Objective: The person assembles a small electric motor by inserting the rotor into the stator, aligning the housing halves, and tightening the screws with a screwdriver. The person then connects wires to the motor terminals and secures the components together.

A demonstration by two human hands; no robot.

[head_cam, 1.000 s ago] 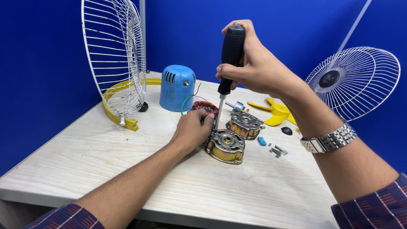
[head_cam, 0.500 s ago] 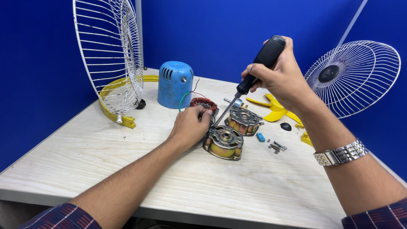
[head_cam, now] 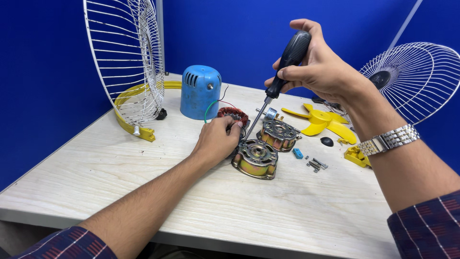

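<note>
My right hand (head_cam: 320,67) grips a black-handled screwdriver (head_cam: 280,79), tilted so its metal tip points down to a spot beside my left fingers. My left hand (head_cam: 216,139) rests on the table, fingers pressing on the red copper-wound stator (head_cam: 233,115) at the edge of a round metal motor housing (head_cam: 255,158). A second metal housing half (head_cam: 279,134) lies just behind it. A metal watch is on my right wrist.
A blue motor cover (head_cam: 200,91) stands behind the stator. A white wire fan guard (head_cam: 129,57) with a yellow ring (head_cam: 129,120) stands left; another guard (head_cam: 414,79) leans right. A yellow fan blade (head_cam: 323,122), loose screws (head_cam: 315,164) and small yellow and blue parts lie on the wooden table (head_cam: 143,182).
The screwdriver has swung from upright to a slant, with my right hand moving right and back. My left hand stays on the stator.
</note>
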